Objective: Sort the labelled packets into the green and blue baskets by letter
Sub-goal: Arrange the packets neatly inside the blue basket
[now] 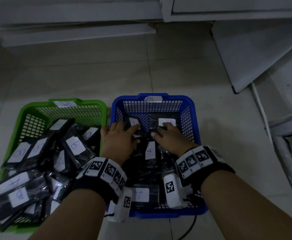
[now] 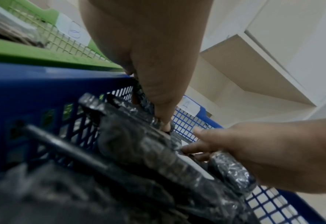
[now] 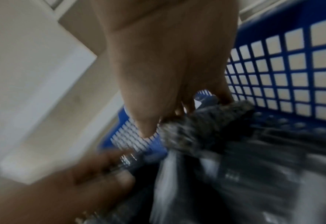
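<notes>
The blue basket [image 1: 192,104], tagged A on its far rim, holds several black packets with white A labels. To its left, the green basket [image 1: 23,115], tagged B, is heaped with packets, mostly labelled B [image 1: 75,145]. Both hands are inside the blue basket. My left hand [image 1: 131,134] pinches a black packet [image 2: 145,100] between thumb and fingers near the basket's left wall. My right hand [image 1: 160,130] grips another packet [image 3: 206,122], whose white label [image 1: 167,121] shows beyond the fingers. The right wrist view is blurred.
Both baskets sit side by side on a pale tiled floor [image 1: 107,75]. White cabinet bases run along the back, and a white panel [image 1: 256,54] leans at the right beside metal legs [image 1: 284,161]. A black cable [image 1: 190,227] trails below the blue basket.
</notes>
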Available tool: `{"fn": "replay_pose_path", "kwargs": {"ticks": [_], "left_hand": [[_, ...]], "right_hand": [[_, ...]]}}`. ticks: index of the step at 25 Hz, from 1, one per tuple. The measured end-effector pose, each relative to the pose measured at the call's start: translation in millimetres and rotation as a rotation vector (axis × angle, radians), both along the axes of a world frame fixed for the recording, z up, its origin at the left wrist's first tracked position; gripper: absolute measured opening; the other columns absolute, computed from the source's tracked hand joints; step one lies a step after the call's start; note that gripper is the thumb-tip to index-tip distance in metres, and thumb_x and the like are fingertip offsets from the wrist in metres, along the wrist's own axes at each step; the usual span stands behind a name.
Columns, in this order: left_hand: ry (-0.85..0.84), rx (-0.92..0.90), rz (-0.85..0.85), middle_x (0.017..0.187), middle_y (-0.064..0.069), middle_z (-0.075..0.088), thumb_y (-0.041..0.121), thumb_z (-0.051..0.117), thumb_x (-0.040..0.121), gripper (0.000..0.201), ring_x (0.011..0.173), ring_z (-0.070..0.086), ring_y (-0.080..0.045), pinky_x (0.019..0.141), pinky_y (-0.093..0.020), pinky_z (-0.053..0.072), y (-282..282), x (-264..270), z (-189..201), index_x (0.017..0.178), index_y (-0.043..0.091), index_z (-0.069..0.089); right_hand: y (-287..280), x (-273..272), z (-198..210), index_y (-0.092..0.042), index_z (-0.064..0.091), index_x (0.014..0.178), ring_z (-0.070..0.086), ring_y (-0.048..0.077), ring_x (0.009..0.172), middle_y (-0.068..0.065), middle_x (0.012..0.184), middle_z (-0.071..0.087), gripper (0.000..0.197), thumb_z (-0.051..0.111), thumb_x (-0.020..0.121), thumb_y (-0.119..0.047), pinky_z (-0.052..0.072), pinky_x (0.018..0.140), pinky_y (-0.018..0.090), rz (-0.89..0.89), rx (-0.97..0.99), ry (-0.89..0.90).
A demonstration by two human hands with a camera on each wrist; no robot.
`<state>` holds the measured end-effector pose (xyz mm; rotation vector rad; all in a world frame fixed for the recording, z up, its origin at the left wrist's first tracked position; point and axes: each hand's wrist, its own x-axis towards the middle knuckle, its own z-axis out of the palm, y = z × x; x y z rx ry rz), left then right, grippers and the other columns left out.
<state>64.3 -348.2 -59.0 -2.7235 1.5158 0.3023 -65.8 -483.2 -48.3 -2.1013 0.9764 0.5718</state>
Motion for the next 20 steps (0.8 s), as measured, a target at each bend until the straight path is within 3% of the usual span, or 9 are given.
{"fn": "replay_pose_path", "kwargs": {"ticks": [3,4,6,8,10,12,14,17,20], "left_hand": [[0.082,-0.075,0.013,0.131,0.002,0.046,0.055,0.050,0.087,0.053,0.126,0.038,-0.023,0.106,-0.047,0.020,2,4,0,0.138,0.047,0.035],[0.112,-0.115,0.023,0.131,0.003,0.046,0.055,0.051,0.086,0.053,0.126,0.039,-0.023,0.106,-0.047,0.021,3,5,0,0.137,0.047,0.037],[0.132,-0.196,0.031,0.130,0.004,0.048,0.054,0.055,0.085,0.053,0.124,0.042,-0.023,0.106,-0.048,0.022,2,5,1,0.135,0.047,0.041],[0.131,-0.240,0.029,0.128,0.003,0.050,0.053,0.058,0.083,0.052,0.122,0.045,-0.024,0.107,-0.047,0.024,1,3,2,0.133,0.046,0.045],[0.152,-0.241,0.043,0.125,0.003,0.052,0.054,0.059,0.082,0.052,0.119,0.047,-0.023,0.107,-0.044,0.026,-1,4,2,0.132,0.045,0.047],[0.214,-0.301,0.028,0.122,0.001,0.053,0.056,0.058,0.079,0.054,0.114,0.050,-0.024,0.105,-0.045,0.035,-3,5,1,0.131,0.042,0.051],[0.352,-0.421,-0.024,0.121,0.000,0.053,0.056,0.056,0.077,0.057,0.112,0.052,-0.023,0.101,-0.043,0.043,-11,4,0,0.130,0.036,0.054],[0.578,-0.475,-0.110,0.122,-0.002,0.044,0.037,0.070,0.080,0.053,0.116,0.047,-0.020,0.103,-0.034,0.043,-37,-8,0,0.130,0.029,0.056],[0.695,-0.407,-0.246,0.122,-0.005,0.042,0.019,0.077,0.075,0.052,0.117,0.046,-0.020,0.104,-0.032,0.041,-60,-18,-3,0.124,0.021,0.061]], "right_hand": [[-7,-16,8,-0.010,0.050,0.134,0.039,0.031,0.132,0.013,0.145,0.038,0.039,0.041,0.097,-0.008,0.032,0.109,0.033,0.031,-0.062,-0.115],[-9,-25,11,-0.012,0.049,0.134,0.038,0.031,0.132,0.012,0.144,0.037,0.043,0.043,0.093,0.000,0.032,0.109,0.032,0.100,-0.080,-0.095],[-7,-41,11,-0.013,0.041,0.139,0.024,0.033,0.141,0.011,0.152,0.024,0.054,0.052,0.088,0.003,0.023,0.115,0.035,0.302,-0.134,0.021],[-3,-46,5,-0.011,0.046,0.129,0.027,0.031,0.138,0.011,0.147,0.031,0.049,0.062,0.083,-0.002,0.028,0.110,0.034,0.377,-0.210,0.010],[-6,-43,13,-0.012,0.052,0.109,0.047,0.026,0.118,0.008,0.124,0.048,0.033,0.067,0.080,-0.011,0.041,0.092,0.030,0.249,-0.217,-0.131],[-12,-40,28,-0.015,0.052,0.109,0.056,0.017,0.100,0.001,0.109,0.055,0.035,0.069,0.079,-0.020,0.048,0.078,0.027,0.012,-0.110,-0.260],[-14,-38,42,-0.023,0.049,0.111,0.055,0.006,0.084,-0.011,0.095,0.056,0.035,0.068,0.082,-0.025,0.043,0.066,0.017,-0.256,-0.020,-0.378],[-13,-39,49,-0.020,0.055,0.112,0.057,0.011,0.084,-0.006,0.093,0.058,0.032,0.067,0.082,-0.023,0.041,0.068,0.020,-0.505,-0.118,-0.494],[-15,-46,48,-0.015,0.055,0.116,0.055,0.011,0.087,-0.001,0.100,0.060,0.035,0.066,0.084,-0.022,0.041,0.067,0.018,-0.511,-0.180,-0.517]]}}
